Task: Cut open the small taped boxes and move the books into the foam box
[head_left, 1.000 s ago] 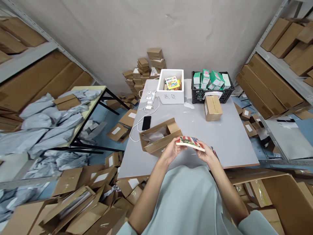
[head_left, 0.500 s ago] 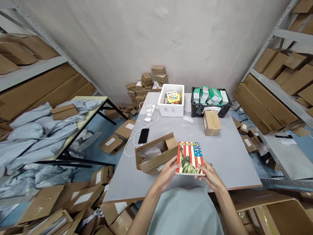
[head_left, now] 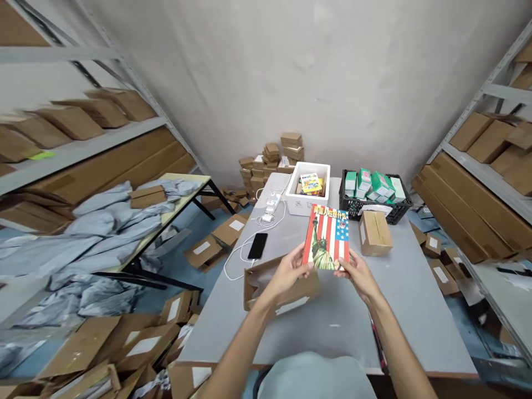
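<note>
Between my two hands a book [head_left: 328, 238] is held up above the table, its cover facing me with red and white stripes, stars and a green Statue of Liberty. My left hand [head_left: 291, 270] grips its lower left corner, thumb on the cover. The lower right corner is in my right hand [head_left: 358, 273], thumb also in front. Behind and below my left hand lies an open cardboard box [head_left: 299, 288] with clear plastic inside, partly hidden by my arm and the book.
A white foam box [head_left: 306, 208] with books and a black crate [head_left: 353, 208] of green-and-white boxes stand at the back. Near them is a closed carton [head_left: 375, 234]. A phone [head_left: 258, 246] lies left, beside a power strip [head_left: 272, 203]. Grey parcels cover the side table [head_left: 195, 185].
Both hands have lifted the book higher and farther forward, so it stands more upright and overlaps the foam box's lower edge. My view has shifted left.
</note>
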